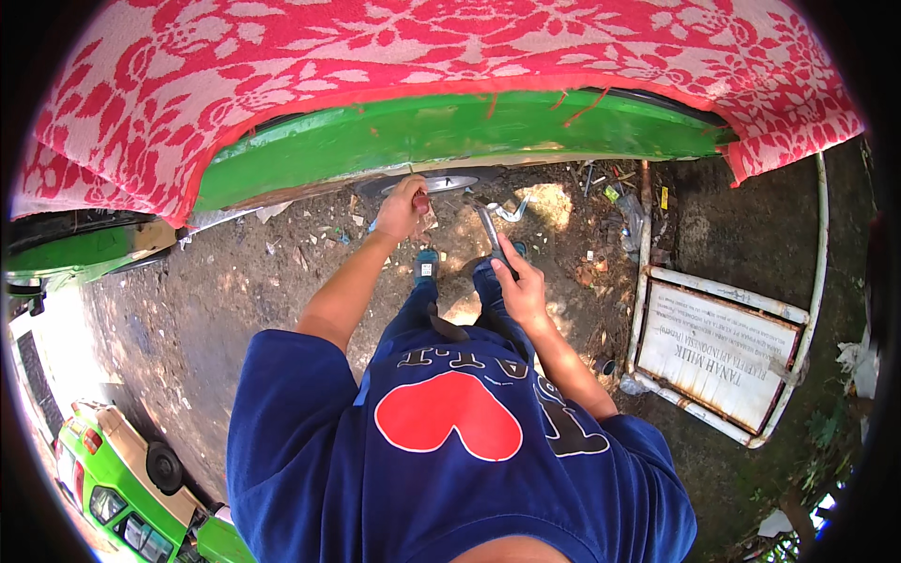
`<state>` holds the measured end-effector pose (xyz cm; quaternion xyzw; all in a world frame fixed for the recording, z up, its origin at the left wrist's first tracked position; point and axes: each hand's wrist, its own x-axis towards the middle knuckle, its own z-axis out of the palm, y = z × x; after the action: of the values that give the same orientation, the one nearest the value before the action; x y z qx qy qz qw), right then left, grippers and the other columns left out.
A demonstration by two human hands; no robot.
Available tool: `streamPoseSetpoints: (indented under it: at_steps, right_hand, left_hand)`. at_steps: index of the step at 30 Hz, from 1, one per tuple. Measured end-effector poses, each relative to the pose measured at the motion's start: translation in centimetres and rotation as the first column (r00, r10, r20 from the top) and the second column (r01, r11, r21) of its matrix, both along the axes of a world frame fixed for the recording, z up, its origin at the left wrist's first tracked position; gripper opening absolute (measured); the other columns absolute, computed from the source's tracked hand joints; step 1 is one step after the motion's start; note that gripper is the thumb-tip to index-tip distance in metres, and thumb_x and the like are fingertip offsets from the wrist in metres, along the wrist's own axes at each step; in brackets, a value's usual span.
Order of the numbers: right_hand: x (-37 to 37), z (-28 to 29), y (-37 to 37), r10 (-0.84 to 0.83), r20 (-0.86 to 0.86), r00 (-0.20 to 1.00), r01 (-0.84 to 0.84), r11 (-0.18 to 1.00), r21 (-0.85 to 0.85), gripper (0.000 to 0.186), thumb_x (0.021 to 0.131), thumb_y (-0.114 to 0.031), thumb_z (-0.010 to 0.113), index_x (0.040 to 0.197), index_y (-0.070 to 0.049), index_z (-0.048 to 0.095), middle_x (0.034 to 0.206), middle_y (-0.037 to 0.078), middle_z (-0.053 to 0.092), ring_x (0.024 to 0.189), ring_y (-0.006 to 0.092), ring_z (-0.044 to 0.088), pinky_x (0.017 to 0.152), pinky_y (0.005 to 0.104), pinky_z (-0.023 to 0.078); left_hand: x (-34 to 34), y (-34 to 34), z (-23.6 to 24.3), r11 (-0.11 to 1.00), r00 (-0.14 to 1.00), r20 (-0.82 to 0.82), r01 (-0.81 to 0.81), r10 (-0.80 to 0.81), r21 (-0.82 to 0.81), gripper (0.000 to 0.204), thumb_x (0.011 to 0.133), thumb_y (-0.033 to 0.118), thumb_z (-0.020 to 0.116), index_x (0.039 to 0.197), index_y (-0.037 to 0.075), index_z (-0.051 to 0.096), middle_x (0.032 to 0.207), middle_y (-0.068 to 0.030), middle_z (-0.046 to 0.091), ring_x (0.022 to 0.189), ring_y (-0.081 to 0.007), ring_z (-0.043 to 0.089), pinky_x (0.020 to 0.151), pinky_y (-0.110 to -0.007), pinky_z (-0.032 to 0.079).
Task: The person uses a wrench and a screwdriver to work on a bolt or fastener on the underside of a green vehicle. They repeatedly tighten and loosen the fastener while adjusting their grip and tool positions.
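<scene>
My left hand [401,211] is closed on a small red object [422,204], perhaps a tool handle, just below the lower edge of a green car body panel [460,127]; its far end is hard to make out. My right hand [521,286] grips a metal hammer [489,227] by its handle, with the head pointing up toward the car, right of my left hand. A wheel [456,182] shows beneath the panel, partly behind my left hand.
A red and white floral cloth [404,47] drapes over the car. At right, a rusty white metal sign frame [713,347] lies on dirt ground [282,244] strewn with litter. Another green car [122,497] stands at lower left. My feet are below the hands.
</scene>
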<state>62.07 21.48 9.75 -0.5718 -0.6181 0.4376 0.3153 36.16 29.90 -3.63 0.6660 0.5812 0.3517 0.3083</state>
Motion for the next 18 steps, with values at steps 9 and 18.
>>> streamPoseSetpoints:
  at_steps: [9,18]
  right_hand:
    - [-0.8,0.6,0.2,0.032,0.032,0.999,-0.028,0.994,-0.104,0.045,0.094,-0.007,0.065,0.138,-0.002,0.056,0.133,0.018,0.064,0.123,0.0188,0.06,0.101,0.0286,0.045]
    - [-1.0,0.6,0.2,0.033,0.041,0.999,-0.032,0.999,-0.026,0.043,0.095,-0.007,0.065,0.137,-0.001,0.056,0.132,0.018,0.064,0.123,0.0193,0.061,0.1,0.029,0.045]
  left_hand:
    - [-1.6,0.1,-1.1,0.999,0.999,0.025,-0.035,0.035,0.031,0.036,0.076,-0.007,0.063,0.107,0.009,0.056,0.119,-0.0105,0.061,0.108,-0.0349,0.06,0.089,-0.042,0.051]
    - [-2.1,0.1,-1.5,1.0,0.998,0.063,-0.02,0.02,0.0,0.035,0.078,-0.007,0.061,0.108,0.008,0.057,0.122,-0.0102,0.061,0.111,-0.0343,0.06,0.091,-0.041,0.05]
